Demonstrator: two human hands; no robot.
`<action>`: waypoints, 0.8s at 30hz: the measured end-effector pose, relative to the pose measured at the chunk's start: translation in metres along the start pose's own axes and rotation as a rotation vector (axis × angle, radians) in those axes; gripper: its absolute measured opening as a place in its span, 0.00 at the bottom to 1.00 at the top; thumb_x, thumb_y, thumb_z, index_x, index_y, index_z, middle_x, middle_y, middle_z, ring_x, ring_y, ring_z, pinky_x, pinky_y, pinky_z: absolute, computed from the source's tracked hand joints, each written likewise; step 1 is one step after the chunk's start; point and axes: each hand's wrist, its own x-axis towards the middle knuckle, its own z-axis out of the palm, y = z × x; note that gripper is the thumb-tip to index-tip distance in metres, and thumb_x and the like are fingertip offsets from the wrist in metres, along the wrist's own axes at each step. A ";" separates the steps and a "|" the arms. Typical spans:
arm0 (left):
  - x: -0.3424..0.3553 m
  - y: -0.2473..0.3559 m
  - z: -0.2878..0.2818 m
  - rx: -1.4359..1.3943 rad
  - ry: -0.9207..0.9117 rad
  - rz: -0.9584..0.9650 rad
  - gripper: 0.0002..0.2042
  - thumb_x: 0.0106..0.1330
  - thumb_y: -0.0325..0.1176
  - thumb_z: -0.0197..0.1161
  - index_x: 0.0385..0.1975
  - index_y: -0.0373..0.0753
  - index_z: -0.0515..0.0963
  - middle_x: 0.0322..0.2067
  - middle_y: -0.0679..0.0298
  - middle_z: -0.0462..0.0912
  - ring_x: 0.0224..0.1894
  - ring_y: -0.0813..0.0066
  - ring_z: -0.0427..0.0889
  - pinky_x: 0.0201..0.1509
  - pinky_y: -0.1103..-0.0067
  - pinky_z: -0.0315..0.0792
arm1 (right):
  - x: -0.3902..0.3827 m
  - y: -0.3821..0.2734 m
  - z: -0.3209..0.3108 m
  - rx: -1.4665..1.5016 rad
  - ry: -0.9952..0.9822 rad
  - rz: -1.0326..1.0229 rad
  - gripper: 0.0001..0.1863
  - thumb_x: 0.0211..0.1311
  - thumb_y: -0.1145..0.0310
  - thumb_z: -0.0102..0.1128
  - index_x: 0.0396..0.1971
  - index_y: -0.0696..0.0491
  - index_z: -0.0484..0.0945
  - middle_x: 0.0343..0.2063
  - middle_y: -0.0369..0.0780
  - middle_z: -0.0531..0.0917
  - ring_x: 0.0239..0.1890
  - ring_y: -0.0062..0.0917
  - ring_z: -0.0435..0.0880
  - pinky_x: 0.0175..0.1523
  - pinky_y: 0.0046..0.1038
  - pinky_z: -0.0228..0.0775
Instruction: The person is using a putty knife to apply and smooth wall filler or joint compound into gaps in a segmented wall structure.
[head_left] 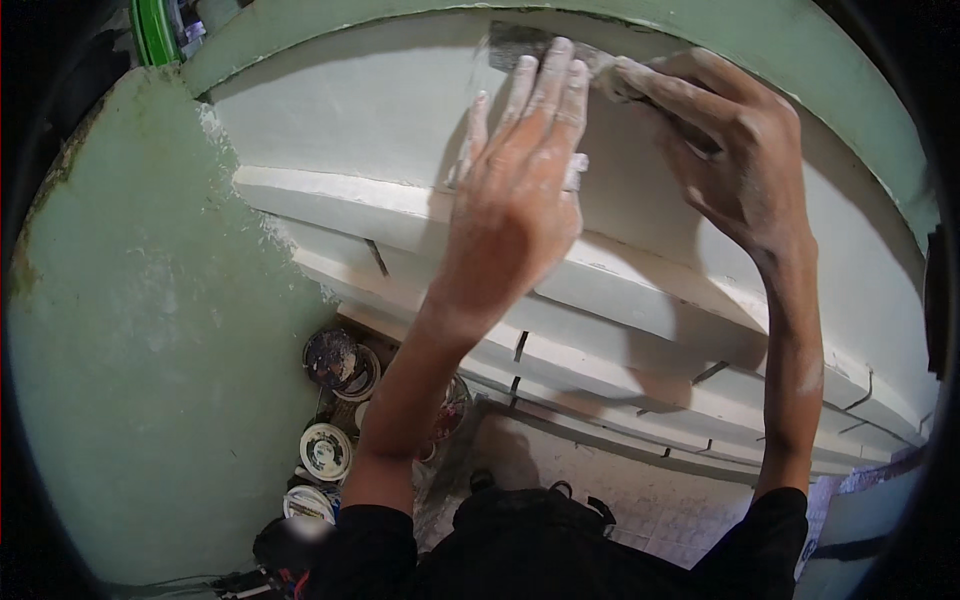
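Note:
A flat grey putty knife (513, 46) lies against the smooth white plastered wall (340, 100), just under a curved green edge. My right hand (735, 140) is closed around its handle end, with the wrist bent and the fingers pointing left. Fingers stretched out, my left hand (520, 190) rests its fingertips on the blade and grips nothing. White putty or dust coats the fingers of both hands, and a white lump shows at the left thumb. Most of the handle is hidden in the right hand.
White stepped ledges (340, 200) with dark slots run across below the hands. A green wall (150, 280) stands at the left, chipped at the joint. Several stained buckets, including a white-lidded one (326, 452), sit on the floor below left. A tiled floor (620, 500) shows underneath.

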 end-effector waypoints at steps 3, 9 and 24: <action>0.001 -0.008 -0.006 0.020 -0.036 -0.030 0.35 0.60 0.22 0.53 0.73 0.35 0.59 0.73 0.53 0.59 0.74 0.50 0.59 0.78 0.53 0.45 | 0.009 -0.004 0.011 0.033 0.003 0.006 0.19 0.51 0.81 0.67 0.46 0.51 0.87 0.38 0.39 0.86 0.32 0.32 0.85 0.38 0.29 0.79; -0.005 -0.008 -0.001 0.088 -0.012 -0.075 0.34 0.61 0.22 0.53 0.72 0.30 0.57 0.74 0.51 0.57 0.74 0.45 0.57 0.77 0.52 0.49 | 0.007 -0.004 0.029 0.043 -0.029 -0.017 0.21 0.53 0.72 0.63 0.50 0.46 0.84 0.39 0.39 0.84 0.34 0.38 0.85 0.39 0.37 0.79; 0.001 0.169 0.076 -0.207 -0.260 0.118 0.32 0.65 0.28 0.54 0.70 0.23 0.57 0.75 0.42 0.46 0.78 0.46 0.45 0.77 0.46 0.40 | -0.161 0.034 -0.125 -0.121 0.022 0.203 0.21 0.48 0.86 0.70 0.45 0.56 0.86 0.40 0.46 0.87 0.41 0.33 0.89 0.44 0.29 0.81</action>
